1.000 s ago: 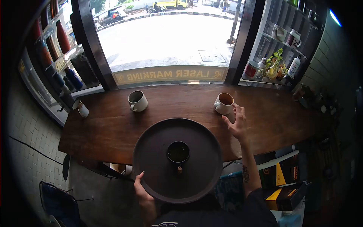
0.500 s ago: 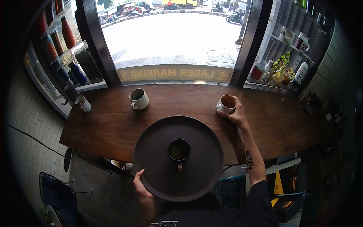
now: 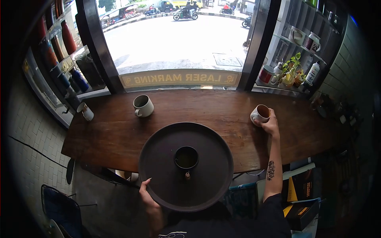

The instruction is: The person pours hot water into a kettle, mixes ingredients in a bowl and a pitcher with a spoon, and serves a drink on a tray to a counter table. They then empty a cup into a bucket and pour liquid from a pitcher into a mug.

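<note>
My left hand grips the left rim of a round dark brown tray, thumb on top and the other fingers hidden beneath. A dark cup with liquid in it stands in the middle of the tray, its handle toward me. Out to the right, my right hand is wrapped round a white mug with a brown inside, over the wooden table. Whether the mug's base touches the wood I cannot tell. Left of centre on the table stands a pale grey mug.
A small white and brown pitcher stands at the left end of the wooden table. Shelves with bottles and mugs flank the window. Below the table are a dark chair at left and black and yellow boxes at right.
My right hand has carried the white mug to the right, away from the tray. The tray and its cup stay nearly where they were in my left hand.
</note>
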The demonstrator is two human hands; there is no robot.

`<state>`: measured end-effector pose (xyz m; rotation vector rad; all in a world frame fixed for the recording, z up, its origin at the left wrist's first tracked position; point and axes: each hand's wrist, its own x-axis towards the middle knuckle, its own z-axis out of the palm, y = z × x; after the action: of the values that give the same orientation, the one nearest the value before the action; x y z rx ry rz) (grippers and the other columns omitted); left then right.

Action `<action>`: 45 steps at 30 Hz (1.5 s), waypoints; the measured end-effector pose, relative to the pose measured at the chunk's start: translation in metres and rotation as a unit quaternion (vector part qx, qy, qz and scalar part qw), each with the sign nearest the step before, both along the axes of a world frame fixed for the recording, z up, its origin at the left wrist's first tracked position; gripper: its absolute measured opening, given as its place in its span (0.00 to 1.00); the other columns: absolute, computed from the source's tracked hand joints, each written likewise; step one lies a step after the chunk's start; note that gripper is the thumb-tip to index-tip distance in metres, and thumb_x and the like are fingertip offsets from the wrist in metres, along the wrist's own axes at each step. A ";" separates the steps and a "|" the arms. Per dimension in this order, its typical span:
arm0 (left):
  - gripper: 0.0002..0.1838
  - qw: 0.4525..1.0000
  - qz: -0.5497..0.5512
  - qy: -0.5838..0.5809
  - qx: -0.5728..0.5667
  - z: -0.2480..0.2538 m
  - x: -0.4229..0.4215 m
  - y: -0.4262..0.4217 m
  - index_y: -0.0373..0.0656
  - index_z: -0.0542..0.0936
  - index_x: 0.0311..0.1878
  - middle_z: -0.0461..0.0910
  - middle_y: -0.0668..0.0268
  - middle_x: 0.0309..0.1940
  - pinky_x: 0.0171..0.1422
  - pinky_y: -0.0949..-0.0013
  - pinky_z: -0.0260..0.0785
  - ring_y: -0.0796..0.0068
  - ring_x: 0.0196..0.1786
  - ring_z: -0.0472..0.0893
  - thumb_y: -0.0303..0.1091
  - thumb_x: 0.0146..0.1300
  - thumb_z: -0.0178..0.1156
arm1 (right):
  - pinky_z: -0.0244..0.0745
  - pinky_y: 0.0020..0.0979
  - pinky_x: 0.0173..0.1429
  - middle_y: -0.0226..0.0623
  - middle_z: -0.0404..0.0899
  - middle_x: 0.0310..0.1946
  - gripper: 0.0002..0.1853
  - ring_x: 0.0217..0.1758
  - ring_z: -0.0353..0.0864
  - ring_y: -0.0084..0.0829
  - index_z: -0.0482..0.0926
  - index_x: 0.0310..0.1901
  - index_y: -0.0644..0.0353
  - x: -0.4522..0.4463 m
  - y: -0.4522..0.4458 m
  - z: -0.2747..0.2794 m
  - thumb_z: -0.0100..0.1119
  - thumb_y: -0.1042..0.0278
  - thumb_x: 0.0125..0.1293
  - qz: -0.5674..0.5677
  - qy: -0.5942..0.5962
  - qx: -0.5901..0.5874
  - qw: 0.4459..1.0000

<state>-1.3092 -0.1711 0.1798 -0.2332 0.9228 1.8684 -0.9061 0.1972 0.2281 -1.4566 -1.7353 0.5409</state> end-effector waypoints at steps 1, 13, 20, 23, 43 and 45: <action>0.19 1.000 0.002 -0.001 0.009 -0.004 -0.001 -0.001 0.37 0.80 0.54 0.84 0.57 0.51 0.63 0.58 0.75 0.59 0.54 0.83 0.37 0.63 0.57 | 0.77 0.42 0.65 0.44 0.82 0.55 0.45 0.60 0.82 0.43 0.72 0.62 0.60 0.002 -0.004 0.000 0.87 0.63 0.41 -0.015 -0.010 0.009 1.000; 0.18 1.000 -0.012 -0.003 0.019 -0.009 -0.008 0.002 0.38 0.81 0.51 0.85 0.56 0.48 0.60 0.54 0.77 0.55 0.51 0.84 0.39 0.63 0.57 | 0.73 0.43 0.70 0.52 0.70 0.66 0.53 0.65 0.76 0.46 0.61 0.73 0.60 -0.172 -0.141 0.042 0.82 0.50 0.52 0.427 0.015 -0.067 0.902; 0.19 0.999 -0.029 -0.013 0.035 -0.002 -0.004 -0.001 0.37 0.81 0.52 0.84 0.55 0.50 0.62 0.54 0.76 0.55 0.53 0.84 0.39 0.63 0.57 | 0.65 0.46 0.75 0.56 0.69 0.66 0.54 0.71 0.70 0.55 0.58 0.74 0.62 -0.222 -0.173 0.035 0.77 0.43 0.54 0.477 -0.064 -0.064 0.874; 0.18 0.999 -0.021 -0.017 0.028 0.000 -0.003 0.000 0.37 0.80 0.52 0.84 0.55 0.50 0.62 0.54 0.76 0.55 0.53 0.84 0.39 0.64 0.57 | 0.66 0.47 0.74 0.57 0.71 0.64 0.53 0.70 0.71 0.53 0.61 0.72 0.64 -0.225 -0.171 0.038 0.76 0.41 0.53 0.451 -0.108 -0.093 0.881; 0.19 0.999 0.006 0.029 0.036 -0.005 0.003 0.003 0.37 0.81 0.53 0.85 0.58 0.50 0.62 0.60 0.74 0.60 0.53 0.83 0.39 0.64 0.56 | 0.80 0.43 0.60 0.60 0.86 0.43 0.46 0.52 0.87 0.52 0.80 0.47 0.76 -0.160 -0.039 0.063 0.77 0.37 0.38 0.150 -0.159 -0.048 0.975; 0.19 0.999 0.002 0.031 0.039 -0.006 0.002 0.003 0.37 0.81 0.53 0.85 0.58 0.50 0.62 0.60 0.74 0.60 0.53 0.83 0.39 0.64 0.56 | 0.80 0.43 0.60 0.61 0.85 0.44 0.46 0.52 0.87 0.52 0.80 0.49 0.76 -0.154 -0.024 0.061 0.77 0.38 0.39 0.121 -0.158 -0.056 0.978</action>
<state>-1.3075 -0.1680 0.1733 -0.1311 0.8884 1.9210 -1.0599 0.1730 0.2887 -1.4785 -2.1836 0.5651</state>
